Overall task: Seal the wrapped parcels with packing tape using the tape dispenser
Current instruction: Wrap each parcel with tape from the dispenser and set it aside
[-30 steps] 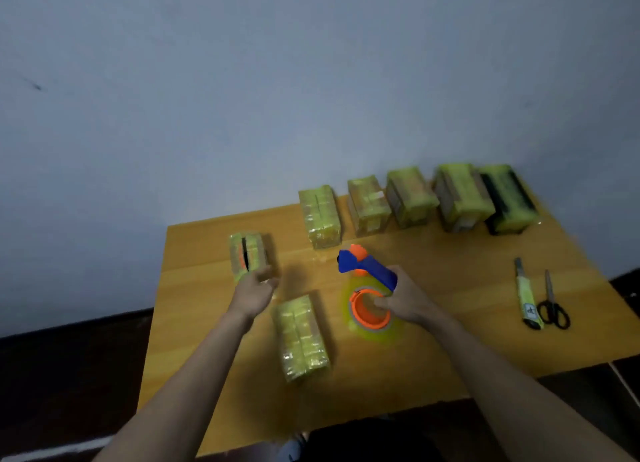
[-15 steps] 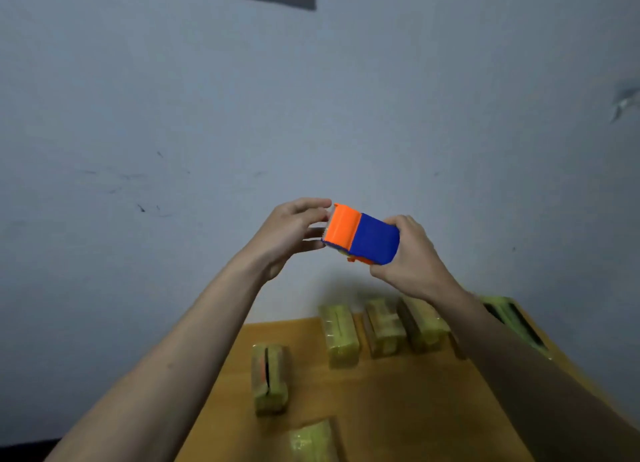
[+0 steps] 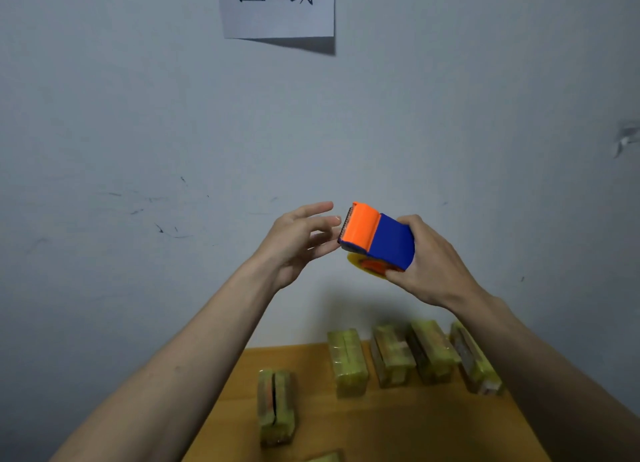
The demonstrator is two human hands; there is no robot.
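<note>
Wall: a pale grey wall (image 3: pixel 138 115) filled most of the view, scuffed with small dark marks.
Table: a wooden table (image 3: pixel 398 427) stood against the wall at the bottom of the view.
Paper sign: a white sheet (image 3: pixel 278 7) with two black characters hung high on the wall, its lower edge casting a shadow.
Row of parcels: four yellow-green wrapped parcels (image 3: pixel 347 361) stood side by side along the table's back edge, near the wall.
Split parcel: one more parcel (image 3: pixel 276 406) sat apart to the left of the row, a dark gap running down its middle.
Corner parcel: the top of another parcel (image 3: pixel 325 457) showed at the bottom edge.
Right hand: the right hand (image 3: pixel 429 264) was raised above the table, fingers and thumb clamped round the blue body of the tape dispenser.
Tape dispenser: the tape dispenser (image 3: pixel 379 238) was held in the air in front of the wall, orange end toward the left, a yellowish tape roll showing beneath.
Left hand: the left hand (image 3: pixel 298 239) had its fingers spread and straight, fingertips just beside the dispenser's orange end; contact could not be told.
</note>
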